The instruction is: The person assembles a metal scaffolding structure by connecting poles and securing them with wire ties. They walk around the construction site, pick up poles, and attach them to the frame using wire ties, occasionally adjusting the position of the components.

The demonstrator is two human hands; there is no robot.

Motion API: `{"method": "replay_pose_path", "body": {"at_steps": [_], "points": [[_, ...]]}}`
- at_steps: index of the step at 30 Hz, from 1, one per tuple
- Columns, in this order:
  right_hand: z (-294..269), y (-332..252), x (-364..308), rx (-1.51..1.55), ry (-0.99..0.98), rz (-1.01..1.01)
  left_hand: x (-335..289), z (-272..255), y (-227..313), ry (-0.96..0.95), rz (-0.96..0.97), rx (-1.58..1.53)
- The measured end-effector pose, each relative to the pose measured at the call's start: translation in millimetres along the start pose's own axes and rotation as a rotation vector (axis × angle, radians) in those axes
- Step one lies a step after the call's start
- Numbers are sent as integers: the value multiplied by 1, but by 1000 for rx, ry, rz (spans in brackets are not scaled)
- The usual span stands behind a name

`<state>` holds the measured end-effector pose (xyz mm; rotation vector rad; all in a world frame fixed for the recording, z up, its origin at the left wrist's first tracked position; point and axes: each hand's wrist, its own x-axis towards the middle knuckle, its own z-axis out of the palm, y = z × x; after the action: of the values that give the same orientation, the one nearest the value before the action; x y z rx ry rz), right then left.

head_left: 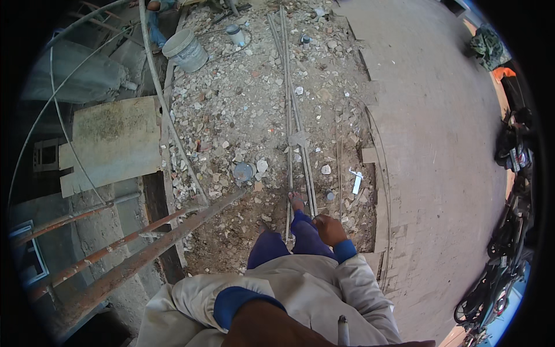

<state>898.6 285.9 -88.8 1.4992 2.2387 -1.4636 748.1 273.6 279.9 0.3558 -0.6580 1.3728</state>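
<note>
Both grips are unclear — right hand curled near the poles, left hand near a cigarette.

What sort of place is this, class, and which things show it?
Probably an outdoor building or repair site: a strip of broken rubble, a grimy bucket and long thin poles lying over the rubble.

Viewpoint: your head, left lens of a side-by-side fisheye pair
Facing: steeply down, over your legs, onto rubble
Near: your left hand, close to the lens
Right rim: parked motorbikes, farther off
</note>
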Motion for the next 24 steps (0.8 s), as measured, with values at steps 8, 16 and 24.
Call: {"method": "replay_pose_path", "body": {"at_steps": [8,16,24], "points": [[-17,11,36,-57,-151,-47,-13,4,26,-19,289,119],[-28,-18,119,-295,-285,-149,-30,7,49,167,526,261],[54,-34,204,-334,-448,-287,-297,-27,178,1221,-327,689]]}}
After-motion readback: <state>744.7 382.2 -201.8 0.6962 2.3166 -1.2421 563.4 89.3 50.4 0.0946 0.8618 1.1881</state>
